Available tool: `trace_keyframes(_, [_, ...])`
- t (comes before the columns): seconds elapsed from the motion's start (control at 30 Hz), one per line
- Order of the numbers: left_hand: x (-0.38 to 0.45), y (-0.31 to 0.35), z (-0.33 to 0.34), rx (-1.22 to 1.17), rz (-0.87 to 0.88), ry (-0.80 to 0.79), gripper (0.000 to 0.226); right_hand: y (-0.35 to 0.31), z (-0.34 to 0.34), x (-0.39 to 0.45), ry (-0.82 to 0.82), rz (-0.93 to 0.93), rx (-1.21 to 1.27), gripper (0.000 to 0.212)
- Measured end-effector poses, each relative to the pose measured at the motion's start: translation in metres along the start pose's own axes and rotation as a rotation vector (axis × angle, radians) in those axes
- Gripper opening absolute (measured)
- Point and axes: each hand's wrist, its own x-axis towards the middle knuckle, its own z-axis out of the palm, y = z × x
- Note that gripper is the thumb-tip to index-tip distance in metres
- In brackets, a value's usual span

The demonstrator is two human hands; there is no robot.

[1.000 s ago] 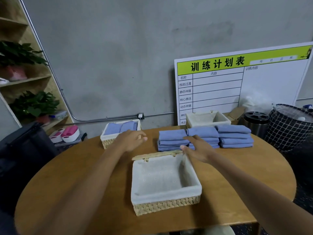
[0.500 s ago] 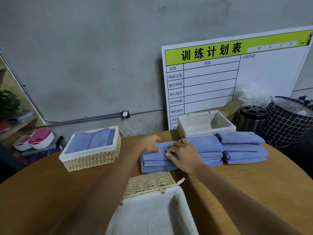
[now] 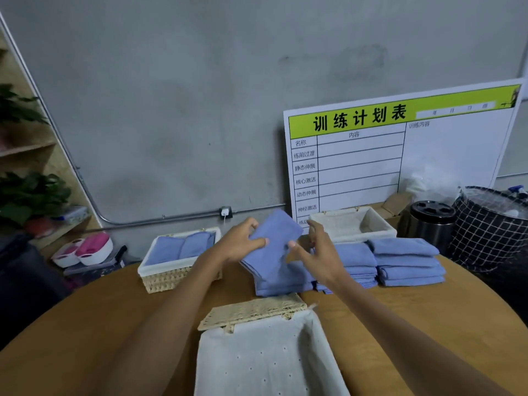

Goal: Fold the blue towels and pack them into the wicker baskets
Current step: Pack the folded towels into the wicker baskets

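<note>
A folded blue towel (image 3: 274, 247) is lifted and tilted above the left stack of folded blue towels (image 3: 281, 284). My left hand (image 3: 240, 242) grips its left edge and my right hand (image 3: 317, 251) pinches its right edge. Two more stacks of folded towels (image 3: 357, 260) (image 3: 407, 262) lie to the right. An empty wicker basket with a white liner (image 3: 265, 355) stands nearest me. A second basket (image 3: 171, 274) at the left holds blue towels. A third, empty basket (image 3: 351, 224) stands behind the stacks.
The round wooden table (image 3: 428, 318) carries everything. A white planning board (image 3: 400, 155) leans on the wall behind. A steel bin (image 3: 431, 221) and a wire-pattern hamper (image 3: 491, 227) stand at the right. Shelves with plants (image 3: 31, 195) rise at the left.
Both hands reached from the near basket to the left stack, took hold of its top towel and have raised it off the stack. My view moved closer to the stacks.
</note>
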Motion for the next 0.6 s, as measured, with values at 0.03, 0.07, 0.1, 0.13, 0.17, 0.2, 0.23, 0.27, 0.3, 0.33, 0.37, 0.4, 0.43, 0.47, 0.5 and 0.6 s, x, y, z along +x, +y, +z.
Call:
trace_keyframes(0.03, [-0.013,0.004,-0.006,-0.063,-0.021,0.018,0.040,-0.010,0.003,-0.005,-0.043,0.060,0.120,0.103])
trace_keyframes(0.07, [-0.027,0.006,-0.009,-0.139,-0.031,0.031,0.049,-0.021,0.007,-0.011,-0.093,0.107,0.224,0.105])
trace_keyframes(0.1, [-0.041,0.007,-0.011,-0.216,-0.049,0.049,0.056,-0.032,0.011,-0.019,-0.141,0.141,0.320,0.099])
trace_keyframes(0.13, [-0.055,0.006,-0.010,-0.274,-0.075,0.065,0.058,-0.044,0.015,-0.028,-0.179,0.174,0.402,0.091])
trace_keyframes(0.17, [-0.071,0.006,-0.009,-0.317,-0.102,0.078,0.055,-0.055,0.019,-0.039,-0.207,0.202,0.490,0.086])
trace_keyframes(0.2, [-0.088,0.006,-0.006,-0.359,-0.127,0.091,0.048,-0.063,0.024,-0.048,-0.218,0.226,0.550,0.083])
trace_keyframes(0.23, [-0.105,0.004,-0.002,-0.411,-0.148,0.097,0.043,-0.068,0.029,-0.059,-0.222,0.248,0.579,0.082])
trace_keyframes(0.27, [-0.121,0.002,0.001,-0.460,-0.166,0.101,0.044,-0.072,0.033,-0.069,-0.227,0.266,0.567,0.083])
trace_keyframes(0.3, [-0.139,0.001,0.003,-0.494,-0.187,0.094,0.048,-0.073,0.038,-0.078,-0.239,0.284,0.534,0.084])
trace_keyframes(0.33, [-0.155,-0.001,0.004,-0.507,-0.214,0.083,0.055,-0.071,0.042,-0.088,-0.259,0.300,0.500,0.085])
trace_keyframes(0.37, [-0.171,-0.004,0.004,-0.510,-0.243,0.069,0.060,-0.070,0.045,-0.099,-0.278,0.315,0.480,0.086])
trace_keyframes(0.4, [-0.186,-0.007,0.003,-0.525,-0.271,0.053,0.060,-0.068,0.047,-0.108,-0.299,0.325,0.466,0.086])
trace_keyframes(0.43, [-0.200,-0.011,0.002,-0.549,-0.288,0.034,0.057,-0.068,0.048,-0.118,-0.331,0.336,0.463,0.086])
trace_keyframes(0.47, [-0.211,-0.014,0.001,-0.575,-0.294,0.011,0.057,-0.067,0.049,-0.126,-0.371,0.353,0.462,0.086])
trace_keyframes(0.5, [-0.222,-0.015,0.000,-0.593,-0.293,-0.019,0.060,-0.065,0.049,-0.133,-0.419,0.374,0.465,0.086])
trace_keyframes(0.6, [-0.240,-0.022,0.005,-0.502,-0.276,-0.093,0.073,-0.060,0.051,-0.151,-0.548,0.378,0.426,0.089])
